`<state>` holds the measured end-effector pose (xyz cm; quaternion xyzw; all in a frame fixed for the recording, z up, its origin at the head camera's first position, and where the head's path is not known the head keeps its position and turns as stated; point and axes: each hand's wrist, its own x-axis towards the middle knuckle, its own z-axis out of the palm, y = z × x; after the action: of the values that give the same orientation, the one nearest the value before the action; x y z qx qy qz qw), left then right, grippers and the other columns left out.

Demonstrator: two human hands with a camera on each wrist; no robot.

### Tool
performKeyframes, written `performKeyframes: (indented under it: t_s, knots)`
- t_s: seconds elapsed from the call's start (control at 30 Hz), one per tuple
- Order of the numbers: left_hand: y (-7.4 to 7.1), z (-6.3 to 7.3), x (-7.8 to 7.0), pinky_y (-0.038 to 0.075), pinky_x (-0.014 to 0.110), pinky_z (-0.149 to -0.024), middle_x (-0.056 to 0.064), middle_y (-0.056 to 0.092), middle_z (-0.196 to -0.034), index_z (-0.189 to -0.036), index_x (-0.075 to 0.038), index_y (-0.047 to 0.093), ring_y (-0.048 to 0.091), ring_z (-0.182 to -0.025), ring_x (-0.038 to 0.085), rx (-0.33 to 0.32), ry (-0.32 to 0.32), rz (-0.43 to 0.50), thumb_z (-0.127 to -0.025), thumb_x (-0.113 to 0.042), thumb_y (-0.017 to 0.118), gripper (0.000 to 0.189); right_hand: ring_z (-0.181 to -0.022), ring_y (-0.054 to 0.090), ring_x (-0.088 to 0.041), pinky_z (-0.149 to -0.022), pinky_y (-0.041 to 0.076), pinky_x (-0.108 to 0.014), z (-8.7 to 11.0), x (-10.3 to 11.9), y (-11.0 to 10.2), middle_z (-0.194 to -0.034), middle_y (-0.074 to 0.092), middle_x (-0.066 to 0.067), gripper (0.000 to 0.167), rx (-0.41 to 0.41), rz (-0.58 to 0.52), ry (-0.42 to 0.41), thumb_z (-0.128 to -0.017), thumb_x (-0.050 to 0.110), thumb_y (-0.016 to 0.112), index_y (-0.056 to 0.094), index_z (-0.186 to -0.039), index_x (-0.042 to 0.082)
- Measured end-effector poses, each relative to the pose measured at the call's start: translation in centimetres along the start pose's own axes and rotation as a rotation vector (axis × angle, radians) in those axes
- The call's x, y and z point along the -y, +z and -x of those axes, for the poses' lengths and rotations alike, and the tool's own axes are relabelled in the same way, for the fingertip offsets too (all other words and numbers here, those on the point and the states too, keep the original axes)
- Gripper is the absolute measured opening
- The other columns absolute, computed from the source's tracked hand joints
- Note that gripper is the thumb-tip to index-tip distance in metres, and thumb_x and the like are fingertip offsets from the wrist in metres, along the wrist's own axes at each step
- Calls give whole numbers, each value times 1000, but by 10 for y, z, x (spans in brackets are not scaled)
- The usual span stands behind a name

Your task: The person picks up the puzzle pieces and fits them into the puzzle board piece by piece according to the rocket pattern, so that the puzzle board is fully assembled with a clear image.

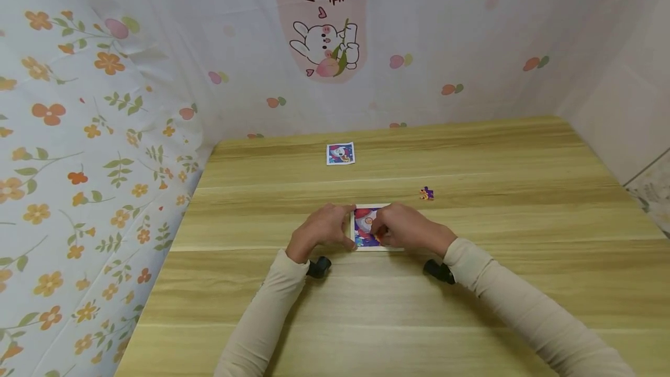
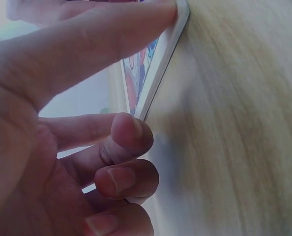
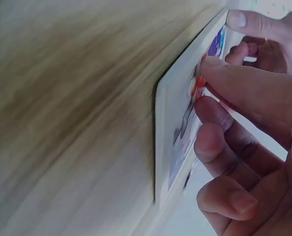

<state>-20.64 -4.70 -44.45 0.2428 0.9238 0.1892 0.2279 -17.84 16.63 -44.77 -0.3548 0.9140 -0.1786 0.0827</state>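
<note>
A small jigsaw puzzle tray (image 1: 374, 249) with a pale rim lies flat on the wooden table. My left hand (image 1: 325, 227) holds its left side, the thumb at the near corner and a fingertip at the far one. Over the right part of the tray, my right hand (image 1: 405, 227) pinches a red-orange puzzle piece (image 3: 200, 84) between thumb and index finger, right at the picture surface. Pieces of a colourful picture fill the tray's left part; in the right wrist view, a bare grey stretch of the tray shows. The right hand covers much of the tray in the head view.
One loose purple and orange puzzle piece (image 1: 427, 194) lies beyond the tray, to the right. Farther back is a small picture card (image 1: 341, 154). A patterned cloth (image 1: 235, 74) hangs behind the table (image 1: 523, 191) and along its left side.
</note>
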Motion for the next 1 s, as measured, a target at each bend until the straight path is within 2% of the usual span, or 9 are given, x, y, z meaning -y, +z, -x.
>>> performKeyframes:
  t_s: [0.13, 0.33, 0.53, 0.7, 0.87, 1.0]
  knots:
    - [-2, -2, 0, 35, 26, -55, -3, 52, -67, -150, -7, 47, 47, -59, 12, -2, -5, 9, -72, -28, 92, 92, -77, 62, -8, -75, 56, -28, 0, -3, -4, -89, 74, 0, 11, 0, 11, 4, -83, 7, 79, 81, -93, 11]
    - [-4, -4, -1, 35, 26, -56, -2, 51, -67, -151, -8, 46, 46, -61, 13, -9, -15, 12, -72, -29, 91, 94, -76, 59, -7, -73, 55, -29, 4, -16, -12, -89, 73, 1, 9, -29, -8, 84, -83, 8, 80, 80, -91, 13]
    - [-6, -6, -2, 36, 26, -60, -1, 50, -74, -151, -9, 45, 46, -68, 14, -21, -22, -11, -71, -31, 92, 95, -74, 57, -10, -69, 51, -29, 14, -37, -25, -87, 72, -1, 10, -103, -49, 135, -83, 5, 78, 78, -92, 9]
    - [-7, -6, -4, 37, 27, -62, 0, 51, -77, -150, -9, 46, 48, -72, 16, -20, -24, -6, -71, -31, 92, 94, -73, 57, -11, -67, 49, -28, 22, -60, -33, -83, 71, -2, 11, -180, -30, 184, -82, 4, 75, 76, -93, 7]
    - [-2, -3, -3, 39, 28, -66, 3, 58, -85, -150, -10, 48, 51, -81, 18, -14, -30, -11, -71, -32, 92, 93, -72, 60, -14, -68, 49, -33, 31, -79, -37, -81, 71, -4, 10, -262, 12, 238, -80, 2, 76, 76, -90, 5]
    - [3, 1, -2, 43, 29, -73, 4, 65, -100, -149, -11, 49, 53, -88, 18, -16, -32, -10, -70, -33, 93, 93, -74, 62, -19, -69, 50, -38, 37, -90, -36, -83, 71, -8, 15, -261, 29, 303, -78, 4, 79, 75, -92, 4]
